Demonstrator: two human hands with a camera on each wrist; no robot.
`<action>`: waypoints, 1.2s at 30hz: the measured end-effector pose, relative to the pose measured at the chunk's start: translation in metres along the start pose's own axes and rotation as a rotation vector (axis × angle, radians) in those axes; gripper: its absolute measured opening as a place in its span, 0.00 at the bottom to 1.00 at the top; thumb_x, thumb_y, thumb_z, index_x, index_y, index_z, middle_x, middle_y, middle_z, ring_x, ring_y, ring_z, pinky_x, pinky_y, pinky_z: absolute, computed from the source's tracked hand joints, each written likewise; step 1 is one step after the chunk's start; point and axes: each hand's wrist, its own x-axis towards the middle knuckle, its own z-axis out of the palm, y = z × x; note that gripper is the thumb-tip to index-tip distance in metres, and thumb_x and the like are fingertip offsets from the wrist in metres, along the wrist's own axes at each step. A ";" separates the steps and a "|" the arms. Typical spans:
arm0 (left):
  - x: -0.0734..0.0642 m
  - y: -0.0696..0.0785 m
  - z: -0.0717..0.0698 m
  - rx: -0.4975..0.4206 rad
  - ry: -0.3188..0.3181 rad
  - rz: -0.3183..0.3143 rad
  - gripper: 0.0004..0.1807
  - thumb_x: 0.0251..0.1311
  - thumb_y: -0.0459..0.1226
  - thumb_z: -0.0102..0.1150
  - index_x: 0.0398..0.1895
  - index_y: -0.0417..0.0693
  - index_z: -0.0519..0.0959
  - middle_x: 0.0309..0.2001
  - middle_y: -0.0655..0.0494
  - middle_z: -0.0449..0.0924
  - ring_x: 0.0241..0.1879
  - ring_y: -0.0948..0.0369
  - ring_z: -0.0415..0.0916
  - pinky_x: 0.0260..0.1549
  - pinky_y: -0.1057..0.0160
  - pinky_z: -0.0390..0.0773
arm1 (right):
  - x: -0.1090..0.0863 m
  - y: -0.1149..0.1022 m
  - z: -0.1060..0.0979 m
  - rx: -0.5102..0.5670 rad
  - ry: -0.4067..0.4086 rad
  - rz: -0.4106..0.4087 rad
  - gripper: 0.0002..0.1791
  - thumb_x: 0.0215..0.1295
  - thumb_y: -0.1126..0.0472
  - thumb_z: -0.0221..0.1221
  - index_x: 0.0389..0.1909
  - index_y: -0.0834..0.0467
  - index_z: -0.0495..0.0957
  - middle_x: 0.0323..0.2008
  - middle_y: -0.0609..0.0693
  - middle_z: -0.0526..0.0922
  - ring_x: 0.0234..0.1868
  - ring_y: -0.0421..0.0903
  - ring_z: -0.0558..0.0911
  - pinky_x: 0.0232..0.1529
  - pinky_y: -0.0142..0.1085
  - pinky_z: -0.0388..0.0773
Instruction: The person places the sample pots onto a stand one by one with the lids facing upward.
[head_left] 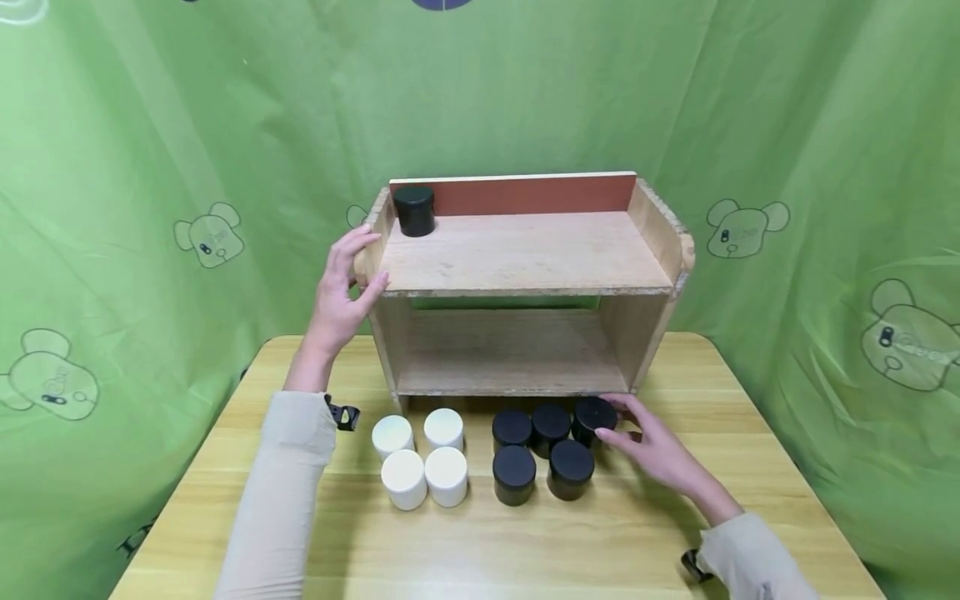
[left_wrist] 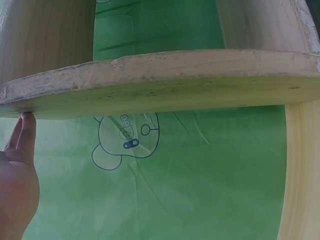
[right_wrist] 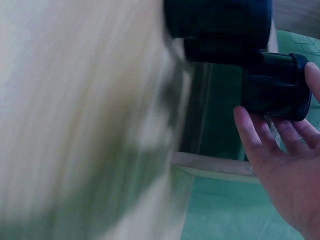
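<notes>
My left hand (head_left: 341,292) holds the left side panel of the two-tier wooden shelf (head_left: 525,250), its thumb by the front edge. In the left wrist view its fingers (left_wrist: 27,132) touch the panel's outer face. At the front right of the shelf, my right hand (head_left: 652,442) grips a black lidded jar (head_left: 592,417) between thumb and fingers; the right wrist view shows this jar (right_wrist: 275,85) with fingers along its side. Several more black jars (head_left: 513,475) stand beside it. Another black jar (head_left: 415,210) sits in the back left corner of the upper tier.
Several white lidded jars (head_left: 403,479) stand in two rows on the wooden table (head_left: 480,558), left of the black ones. The shelf's lower tier (head_left: 510,350) faces the jars. A green curtain (head_left: 525,83) with cartoon heads hangs behind and at both sides.
</notes>
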 end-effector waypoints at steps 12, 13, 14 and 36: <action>0.001 -0.001 0.000 0.004 0.001 0.013 0.30 0.68 0.32 0.60 0.72 0.45 0.67 0.79 0.44 0.57 0.77 0.43 0.58 0.67 0.35 0.73 | 0.007 -0.035 -0.013 0.102 0.037 -0.110 0.27 0.71 0.65 0.63 0.68 0.62 0.69 0.58 0.61 0.79 0.55 0.27 0.76 0.55 0.30 0.84; 0.001 -0.001 0.000 0.005 0.003 0.014 0.30 0.68 0.32 0.60 0.72 0.45 0.67 0.79 0.45 0.57 0.77 0.43 0.58 0.67 0.35 0.73 | 0.008 -0.039 -0.013 0.114 0.038 -0.121 0.27 0.71 0.66 0.63 0.69 0.62 0.69 0.58 0.61 0.79 0.55 0.28 0.76 0.55 0.28 0.84; 0.002 -0.001 0.000 0.007 0.005 0.015 0.30 0.68 0.32 0.60 0.72 0.45 0.67 0.79 0.45 0.58 0.77 0.44 0.58 0.68 0.35 0.72 | 0.010 -0.042 -0.013 0.126 0.039 -0.131 0.27 0.71 0.66 0.63 0.68 0.62 0.69 0.58 0.61 0.79 0.55 0.29 0.77 0.55 0.28 0.84; 0.000 -0.002 0.001 -0.006 0.004 0.004 0.30 0.68 0.32 0.60 0.72 0.45 0.67 0.79 0.46 0.58 0.78 0.46 0.57 0.70 0.36 0.71 | 0.053 -0.134 -0.026 0.147 -0.017 -0.276 0.29 0.69 0.68 0.64 0.70 0.59 0.69 0.59 0.58 0.79 0.52 0.37 0.82 0.55 0.24 0.82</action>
